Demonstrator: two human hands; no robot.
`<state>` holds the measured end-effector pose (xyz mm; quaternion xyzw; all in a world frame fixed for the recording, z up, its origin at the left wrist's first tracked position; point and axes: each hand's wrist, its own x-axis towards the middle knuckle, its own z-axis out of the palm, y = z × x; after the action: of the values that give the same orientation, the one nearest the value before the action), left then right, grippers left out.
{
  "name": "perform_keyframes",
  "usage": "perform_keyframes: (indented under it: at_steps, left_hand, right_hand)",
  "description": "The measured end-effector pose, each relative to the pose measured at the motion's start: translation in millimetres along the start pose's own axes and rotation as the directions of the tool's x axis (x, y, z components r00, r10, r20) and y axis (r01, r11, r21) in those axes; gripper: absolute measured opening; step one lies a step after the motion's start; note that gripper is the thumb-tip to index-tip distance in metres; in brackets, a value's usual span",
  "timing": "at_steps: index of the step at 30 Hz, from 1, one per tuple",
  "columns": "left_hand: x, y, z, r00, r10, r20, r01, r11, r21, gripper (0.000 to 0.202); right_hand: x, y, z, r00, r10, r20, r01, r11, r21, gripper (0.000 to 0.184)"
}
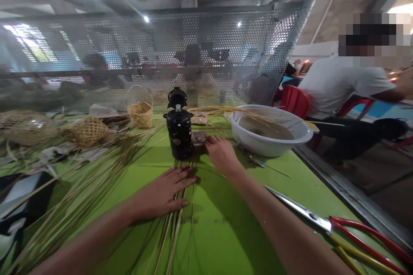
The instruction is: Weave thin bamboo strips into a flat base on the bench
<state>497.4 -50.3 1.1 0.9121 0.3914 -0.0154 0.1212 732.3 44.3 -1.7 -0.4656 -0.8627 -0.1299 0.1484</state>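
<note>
My left hand [169,189] lies flat with fingers apart on a few thin bamboo-like strips [169,234] that run toward me across the green tabletop. Just beyond its fingertips stands a black bottle [180,135] with its lid flipped up. My right hand [222,153] reaches to the right of the bottle. Its fingers are curled at the edge of a small grey-brown block [198,137] and close on it; the fingertips are partly hidden. The block sits against or right beside the bottle; I cannot tell which.
A white basin [271,143] of murky water holds long strips across its rim. Large scissors [318,223] with red and yellow handles lie at right. Woven baskets [140,114] and loose strips [106,171] cover the left. A perforated metal screen [155,51] stands behind; a person [342,79] sits at right.
</note>
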Motion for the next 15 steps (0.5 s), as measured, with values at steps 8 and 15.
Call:
perform_keyframes:
  at_steps: [8,15]
  left_hand:
    - [-1,-1,-6.7,0.996,-0.006,-0.086,0.000,0.997,-0.075,0.062]
    - [-9,-39,-21.3,0.903,-0.129,-0.410,0.093,0.990,-0.106,0.031]
  right_hand:
    - [-4,-5,4,0.998,-0.018,0.055,0.017,1.000,0.005,0.028]
    - [-18,-2,-22,0.990,0.124,0.069,-0.127,0.991,0.043,0.028]
